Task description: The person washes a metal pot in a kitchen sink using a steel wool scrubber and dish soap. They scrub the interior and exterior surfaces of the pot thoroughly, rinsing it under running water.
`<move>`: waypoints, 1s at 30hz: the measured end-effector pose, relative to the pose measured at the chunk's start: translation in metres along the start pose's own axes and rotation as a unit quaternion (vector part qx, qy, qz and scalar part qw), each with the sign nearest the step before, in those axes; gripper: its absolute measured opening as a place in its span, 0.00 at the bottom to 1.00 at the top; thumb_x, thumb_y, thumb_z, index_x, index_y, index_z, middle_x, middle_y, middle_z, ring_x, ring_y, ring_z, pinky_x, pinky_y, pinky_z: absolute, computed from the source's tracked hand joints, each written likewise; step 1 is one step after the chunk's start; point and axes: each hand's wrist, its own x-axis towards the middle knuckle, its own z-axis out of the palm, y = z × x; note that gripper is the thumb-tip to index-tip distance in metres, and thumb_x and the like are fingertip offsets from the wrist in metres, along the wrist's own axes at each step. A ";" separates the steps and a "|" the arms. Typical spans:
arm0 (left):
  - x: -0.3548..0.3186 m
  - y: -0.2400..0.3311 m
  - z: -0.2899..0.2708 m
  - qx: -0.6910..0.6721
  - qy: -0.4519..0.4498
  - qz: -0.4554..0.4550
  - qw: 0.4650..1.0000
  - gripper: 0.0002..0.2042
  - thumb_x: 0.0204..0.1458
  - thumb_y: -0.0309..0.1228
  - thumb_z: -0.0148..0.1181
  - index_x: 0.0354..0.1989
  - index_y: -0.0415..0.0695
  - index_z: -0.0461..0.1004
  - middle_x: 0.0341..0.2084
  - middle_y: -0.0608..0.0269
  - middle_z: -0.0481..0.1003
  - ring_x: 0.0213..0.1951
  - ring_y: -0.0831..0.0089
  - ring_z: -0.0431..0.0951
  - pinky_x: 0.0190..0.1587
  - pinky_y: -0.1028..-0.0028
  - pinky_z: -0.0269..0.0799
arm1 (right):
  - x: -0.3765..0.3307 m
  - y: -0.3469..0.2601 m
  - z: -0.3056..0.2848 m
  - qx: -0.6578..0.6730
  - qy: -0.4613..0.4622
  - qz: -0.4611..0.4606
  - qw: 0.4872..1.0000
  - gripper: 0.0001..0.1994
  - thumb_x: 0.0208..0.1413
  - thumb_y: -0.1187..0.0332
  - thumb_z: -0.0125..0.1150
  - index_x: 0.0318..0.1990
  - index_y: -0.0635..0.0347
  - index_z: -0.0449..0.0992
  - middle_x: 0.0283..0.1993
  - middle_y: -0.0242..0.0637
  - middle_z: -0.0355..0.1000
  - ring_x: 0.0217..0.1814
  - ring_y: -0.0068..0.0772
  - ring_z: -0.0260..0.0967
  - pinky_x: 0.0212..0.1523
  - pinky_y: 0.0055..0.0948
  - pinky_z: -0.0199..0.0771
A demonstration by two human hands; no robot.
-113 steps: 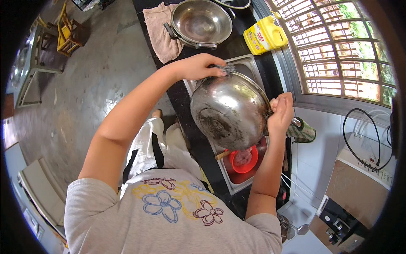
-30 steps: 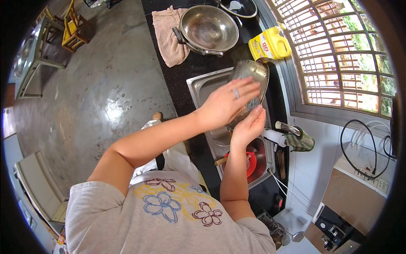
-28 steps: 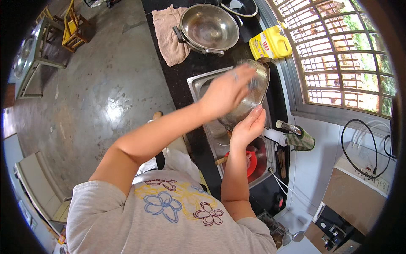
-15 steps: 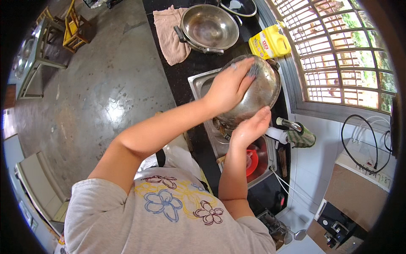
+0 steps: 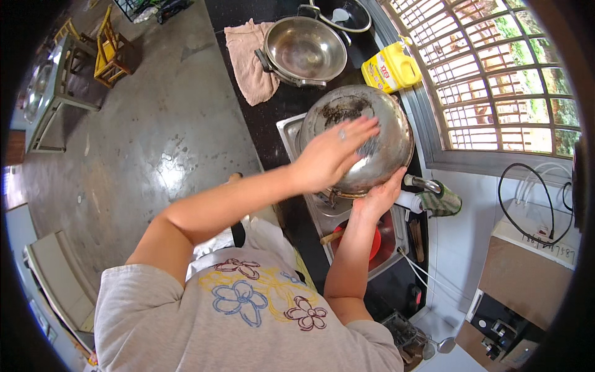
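- Steel bowl (image 5: 362,139): I see it tipped on edge over the sink (image 5: 291,133), at 1 o'clock from my view's centre; dark residue shows near its upper rim.
- Left hand (image 5: 331,152): fingers spread flat, pressing on the bowl's surface, gripping nothing.
- Right hand (image 5: 378,197): fingers cupped under the bowl's lower rim, propping it.
- Steel pan (image 5: 304,49), cloth (image 5: 248,59), yellow bottle (image 5: 390,67): on the table at 12 o'clock.
- Handling note: I judge firm circular rubbing toward the residue works best, lower rim braced.
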 end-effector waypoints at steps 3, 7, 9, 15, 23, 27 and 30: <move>0.038 -0.035 -0.016 0.072 0.067 -0.014 0.995 0.25 0.59 0.27 0.54 0.66 0.42 0.63 0.69 0.49 0.59 0.70 0.51 0.58 0.70 0.60 0.55 | -0.010 0.003 0.006 -0.027 0.017 -0.003 0.999 0.27 0.70 0.50 0.46 0.65 0.64 0.64 0.65 0.43 0.65 0.64 0.40 0.65 0.63 0.40 0.66; 0.006 -0.011 0.002 0.042 0.040 -0.029 0.998 0.28 0.55 0.24 0.55 0.67 0.43 0.62 0.69 0.50 0.58 0.69 0.52 0.59 0.71 0.56 0.53 | 0.001 -0.006 -0.002 0.008 0.016 0.016 1.000 0.28 0.69 0.50 0.47 0.66 0.63 0.62 0.67 0.41 0.63 0.65 0.40 0.64 0.64 0.42 0.65; 0.003 0.009 0.002 0.039 -0.001 0.010 0.999 0.28 0.55 0.23 0.55 0.67 0.43 0.62 0.69 0.50 0.59 0.69 0.52 0.60 0.71 0.57 0.54 | 0.005 -0.009 -0.008 0.029 0.006 0.023 0.999 0.28 0.69 0.50 0.47 0.66 0.62 0.62 0.67 0.42 0.63 0.66 0.40 0.63 0.65 0.43 0.65; 0.027 -0.035 -0.007 0.084 0.043 -0.051 0.994 0.26 0.55 0.26 0.57 0.64 0.41 0.64 0.65 0.47 0.64 0.66 0.48 0.63 0.67 0.59 0.61 | 0.002 0.000 -0.018 0.028 -0.009 0.043 0.999 0.29 0.68 0.49 0.49 0.69 0.58 0.60 0.70 0.41 0.60 0.69 0.42 0.60 0.67 0.46 0.62; 0.020 -0.045 -0.001 0.134 0.070 -0.045 0.988 0.26 0.52 0.27 0.60 0.63 0.42 0.66 0.63 0.48 0.67 0.63 0.49 0.67 0.65 0.55 0.62 | 0.001 -0.001 -0.017 0.048 -0.030 0.061 0.997 0.30 0.68 0.48 0.48 0.69 0.57 0.60 0.71 0.39 0.59 0.70 0.42 0.59 0.67 0.46 0.63; 0.008 -0.002 0.011 0.062 -0.001 -0.016 0.998 0.29 0.52 0.27 0.59 0.66 0.42 0.63 0.64 0.50 0.66 0.65 0.52 0.65 0.67 0.54 0.60 | 0.007 0.002 -0.024 0.046 0.019 0.099 0.994 0.29 0.67 0.49 0.50 0.68 0.57 0.61 0.69 0.38 0.61 0.68 0.41 0.61 0.67 0.44 0.61; 0.031 -0.048 -0.020 0.150 -0.001 -0.107 0.983 0.26 0.57 0.29 0.55 0.66 0.42 0.62 0.66 0.49 0.63 0.67 0.50 0.62 0.68 0.49 0.56 | 0.001 0.016 -0.026 0.013 -0.041 0.103 0.994 0.28 0.68 0.49 0.49 0.68 0.57 0.62 0.68 0.37 0.63 0.68 0.40 0.61 0.67 0.43 0.62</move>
